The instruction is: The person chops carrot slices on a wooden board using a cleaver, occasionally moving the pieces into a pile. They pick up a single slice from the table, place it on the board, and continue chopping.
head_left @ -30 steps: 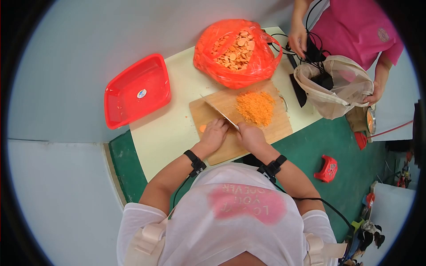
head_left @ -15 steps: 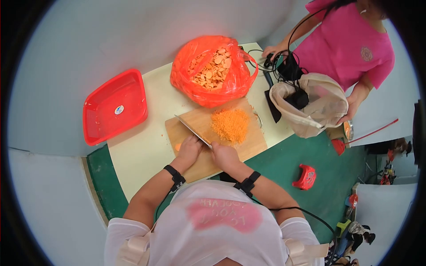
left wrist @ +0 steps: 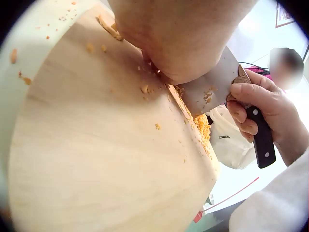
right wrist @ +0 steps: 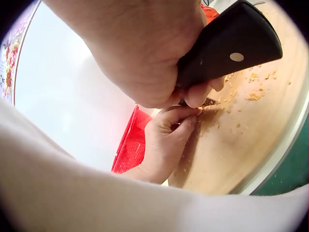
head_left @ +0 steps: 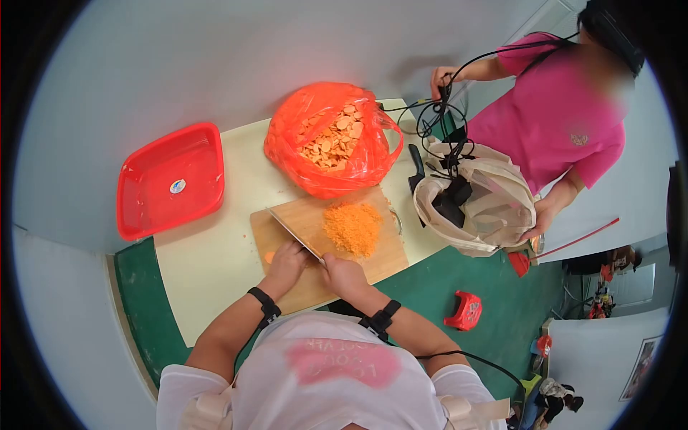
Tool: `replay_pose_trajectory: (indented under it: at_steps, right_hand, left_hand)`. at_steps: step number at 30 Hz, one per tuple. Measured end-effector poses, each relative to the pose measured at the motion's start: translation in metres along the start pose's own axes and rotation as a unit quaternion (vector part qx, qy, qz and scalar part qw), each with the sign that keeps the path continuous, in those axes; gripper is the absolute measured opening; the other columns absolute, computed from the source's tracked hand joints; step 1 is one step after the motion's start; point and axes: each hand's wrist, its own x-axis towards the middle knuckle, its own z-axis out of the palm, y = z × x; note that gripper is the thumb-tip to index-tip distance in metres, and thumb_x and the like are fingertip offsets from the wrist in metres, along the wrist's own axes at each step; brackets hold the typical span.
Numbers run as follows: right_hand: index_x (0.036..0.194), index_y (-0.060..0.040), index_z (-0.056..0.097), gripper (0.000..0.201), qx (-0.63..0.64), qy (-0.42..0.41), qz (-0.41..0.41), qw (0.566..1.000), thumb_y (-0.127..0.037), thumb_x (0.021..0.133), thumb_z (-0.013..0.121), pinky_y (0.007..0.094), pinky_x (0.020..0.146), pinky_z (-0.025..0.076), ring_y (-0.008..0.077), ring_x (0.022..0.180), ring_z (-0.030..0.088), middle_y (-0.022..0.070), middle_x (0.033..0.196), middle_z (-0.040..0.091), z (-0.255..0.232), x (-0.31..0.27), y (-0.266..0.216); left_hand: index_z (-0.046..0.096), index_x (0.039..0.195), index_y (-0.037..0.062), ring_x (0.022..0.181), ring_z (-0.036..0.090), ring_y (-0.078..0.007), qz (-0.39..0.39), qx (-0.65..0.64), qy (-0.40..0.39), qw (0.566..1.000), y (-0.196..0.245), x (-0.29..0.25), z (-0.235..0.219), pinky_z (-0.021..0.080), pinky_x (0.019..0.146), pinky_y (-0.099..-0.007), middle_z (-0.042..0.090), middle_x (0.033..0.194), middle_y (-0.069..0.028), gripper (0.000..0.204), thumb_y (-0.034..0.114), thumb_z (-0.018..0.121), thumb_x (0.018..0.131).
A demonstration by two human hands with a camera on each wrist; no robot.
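My right hand (head_left: 345, 276) grips the knife (head_left: 292, 233), its blade slanting across the wooden board (head_left: 308, 290). In the left wrist view its fingers curl round the blade's heel and black handle (left wrist: 263, 145). Left of the blade, my left hand (head_left: 287, 265) rests low on the board; in the right wrist view this hand (right wrist: 164, 145) has bent fingers and thumb pinched at a small orange piece (right wrist: 199, 111), mostly hidden. A heap of finely chopped orange food (head_left: 352, 229) lies right of the blade. An orange slice (head_left: 269, 256) lies beside my left hand.
A red bag (head_left: 315, 165) of orange slices stands behind the board, a red basin (head_left: 172, 183) at the left. At the right, a person in pink (head_left: 552, 115) holds a mesh bag (head_left: 502, 208) and black cables, near a black-handled tool (head_left: 416, 168).
The head view has shifted, so the table appears lower and further left. The person in pink has lifted the cables. Both my hands stay at the knife and board.
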Motion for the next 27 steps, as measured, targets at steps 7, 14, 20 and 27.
replay_pose_trajectory:
  at_steps: [7,14,20,27]
  right_hand:
    - [0.084,-0.0045,0.054,0.014,-0.034,-0.012,0.003,0.999,-0.018,0.086,0.053,0.0474,0.055,0.049,0.0369,0.062,0.062,0.0185,0.068,0.062,0.005,-0.002,-0.001]
    - [0.084,-0.0043,0.054,0.014,-0.044,0.018,-0.017,0.999,-0.018,0.085,0.053,0.0471,0.054,0.050,0.0364,0.059,0.062,0.0176,0.064,0.061,0.011,0.000,0.001]
    - [0.084,-0.0045,0.054,0.016,-0.051,0.037,-0.032,0.998,-0.020,0.086,0.052,0.0479,0.051,0.048,0.0365,0.057,0.062,0.0175,0.062,0.060,0.019,0.015,0.000]
    - [0.086,-0.0044,0.053,0.016,-0.043,0.030,-0.044,0.998,-0.020,0.087,0.051,0.0483,0.051,0.048,0.0370,0.056,0.061,0.0183,0.062,0.060,0.011,0.001,0.002]
  left_hand:
    - [0.068,0.095,0.0031,0.097,0.056,-0.0327,0.019,0.005,0.041,0.999,0.005,0.001,0.002,0.047,0.082,-0.0412,0.063,0.098,-0.0129,0.026,0.009,0.068,0.069]
    - [0.068,0.097,0.0068,0.102,0.054,-0.0314,0.005,0.007,0.018,1.000,0.005,0.002,0.003,0.046,0.086,-0.0409,0.061,0.103,-0.0113,0.026,0.013,0.066,0.072]
    - [0.067,0.098,0.0040,0.101,0.054,-0.0315,0.005,-0.007,0.030,1.000,0.011,0.002,-0.004,0.046,0.084,-0.0410,0.062,0.101,-0.0114,0.026,0.011,0.064,0.073]
    - [0.068,0.097,0.0037,0.101,0.054,-0.0313,0.006,0.020,0.025,0.999,0.009,-0.003,0.000,0.046,0.085,-0.0408,0.062,0.102,-0.0117,0.025,0.010,0.065,0.072]
